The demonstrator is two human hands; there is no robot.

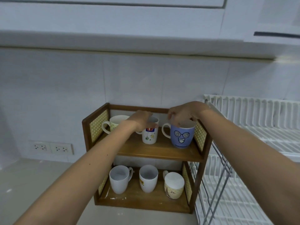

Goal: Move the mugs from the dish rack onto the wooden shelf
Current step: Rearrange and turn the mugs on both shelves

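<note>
The two-tier wooden shelf (155, 153) stands against the tiled wall. On its top board, my left hand (141, 120) grips the rim of a white mug with coloured prints (150, 135). My right hand (181, 113) holds the rim of a blue mug with a cartoon face (181, 135) at the right end. A cream mug (113, 123) sits at the top left, partly behind my left arm. The lower board carries a plain white mug (119, 180), a white mug with a yellow label (148, 179) and a patterned beige mug (173, 185).
The white wire dish rack (253, 143) stands right of the shelf, touching its side; no mugs show on it. Wall sockets (52, 148) sit low on the left wall. Pale countertop (32, 176) spreads to the left. A cabinet overhangs above.
</note>
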